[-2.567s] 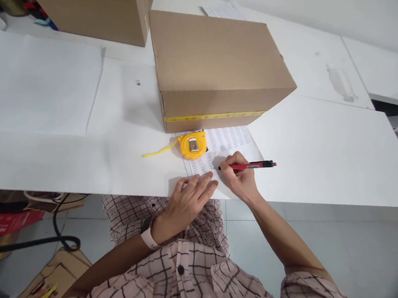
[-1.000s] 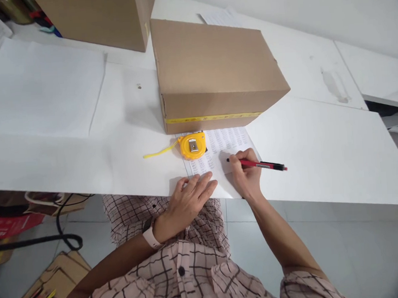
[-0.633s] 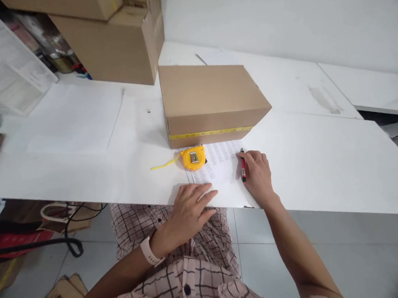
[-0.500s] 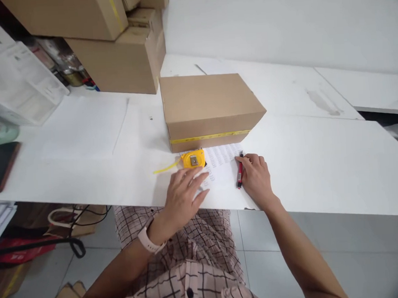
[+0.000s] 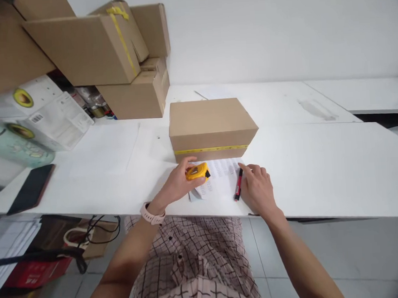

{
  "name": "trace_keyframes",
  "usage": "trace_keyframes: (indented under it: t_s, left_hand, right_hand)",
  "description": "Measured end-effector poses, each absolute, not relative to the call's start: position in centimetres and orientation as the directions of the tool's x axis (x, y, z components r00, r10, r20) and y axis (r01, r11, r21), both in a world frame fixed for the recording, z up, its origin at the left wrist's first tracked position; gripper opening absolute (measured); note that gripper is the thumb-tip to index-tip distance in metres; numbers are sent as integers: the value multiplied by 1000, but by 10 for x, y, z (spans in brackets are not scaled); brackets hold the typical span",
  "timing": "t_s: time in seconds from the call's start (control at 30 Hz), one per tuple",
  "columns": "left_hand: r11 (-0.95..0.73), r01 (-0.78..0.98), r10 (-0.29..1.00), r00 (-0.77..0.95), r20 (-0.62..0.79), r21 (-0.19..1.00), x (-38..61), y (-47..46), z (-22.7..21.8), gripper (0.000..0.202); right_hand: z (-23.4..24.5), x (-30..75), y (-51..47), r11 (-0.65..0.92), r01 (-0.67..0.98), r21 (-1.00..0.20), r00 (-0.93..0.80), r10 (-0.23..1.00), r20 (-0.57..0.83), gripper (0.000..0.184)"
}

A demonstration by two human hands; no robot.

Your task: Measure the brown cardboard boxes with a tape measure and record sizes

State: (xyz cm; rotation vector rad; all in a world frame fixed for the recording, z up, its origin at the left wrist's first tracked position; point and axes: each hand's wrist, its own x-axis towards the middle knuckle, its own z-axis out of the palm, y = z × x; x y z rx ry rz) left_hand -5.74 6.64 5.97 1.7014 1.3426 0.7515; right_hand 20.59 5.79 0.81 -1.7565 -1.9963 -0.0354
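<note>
My left hand grips the yellow tape measure just above the printed sheet of numbers on the white table. My right hand lies beside the red pen, fingers stretched out and touching it, the pen resting on the sheet's right edge. Right behind the sheet stands a closed cardboard box with a yellow tape strip along its front.
Stacked cardboard boxes fill the back left of the table. White printed cartons and a green cylinder lie at the left, a dark phone near the front left edge. Cables and a red box sit on the floor.
My right hand stopped writing and laid the pen down on the sheet. My left hand left the paper and took hold of the tape measure. The view tilted upward.
</note>
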Motion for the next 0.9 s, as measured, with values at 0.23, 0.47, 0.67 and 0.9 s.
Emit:
trace_keyframes:
  t_s: [0.23, 0.47, 0.67, 0.9]
  left_hand:
    - [-64, 32, 872, 487, 40, 997, -49, 64, 97, 51]
    - [-125, 98, 888, 454, 68, 987, -55, 80, 135, 57]
    - [-164, 141, 936, 334, 109, 976, -76, 116, 179, 56]
    - [-124, 158, 988, -68, 136, 980, -158, 183, 179, 49]
  right_hand:
    - [87, 169, 69, 110, 223, -969, -265, 963, 48, 47]
    - [128, 160, 86, 3, 28, -1000, -321, 947, -6, 41]
    - [161, 177, 146, 97, -103, -990, -173, 978, 113, 35]
    - [170, 231, 225, 14, 12, -1000, 133, 991, 16, 27]
